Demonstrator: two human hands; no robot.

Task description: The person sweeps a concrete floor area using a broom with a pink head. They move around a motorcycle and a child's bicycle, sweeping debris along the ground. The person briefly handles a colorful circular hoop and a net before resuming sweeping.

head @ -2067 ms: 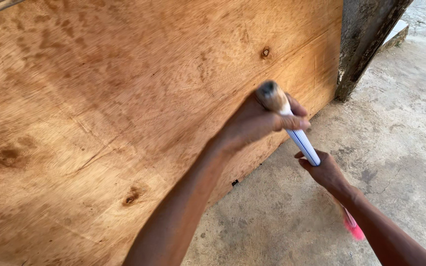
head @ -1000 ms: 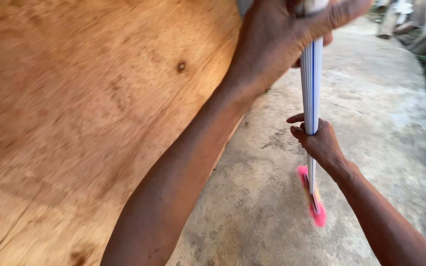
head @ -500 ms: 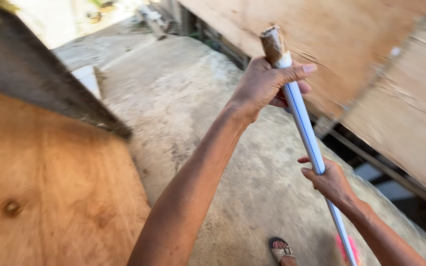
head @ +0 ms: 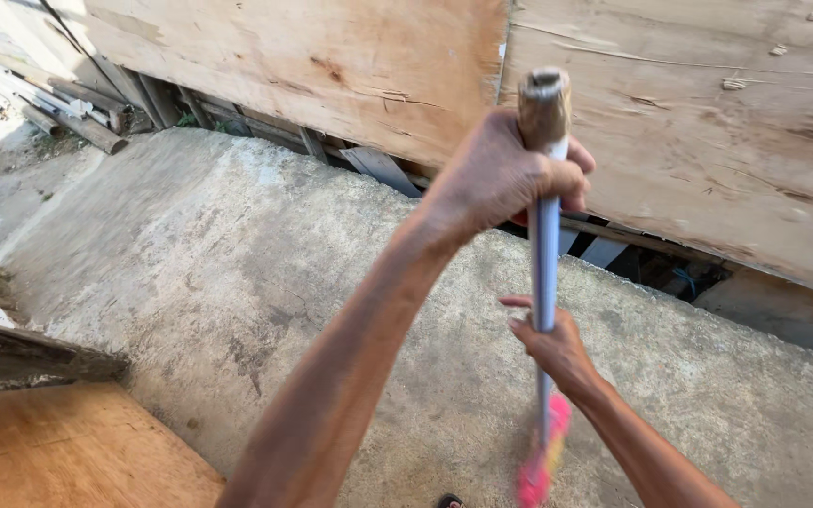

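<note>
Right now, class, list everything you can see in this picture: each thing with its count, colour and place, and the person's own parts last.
Broom: one, white and blue striped handle with a brown top end and blurred pink bristles, upright in mid frame.
Floor: one, grey concrete, stained, across the middle.
Plywood sheets: two, light brown, along the top, meeting at a seam.
Plywood board: one, orange-brown, bottom left corner.
Timber: several lengths, grey, piled top left.
Sandal: one tip only, dark, bottom edge.
Left hand: one, its grip closed round the handle near the top.
Right hand: one, its grip on the handle lower down, above the bristles.
</note>
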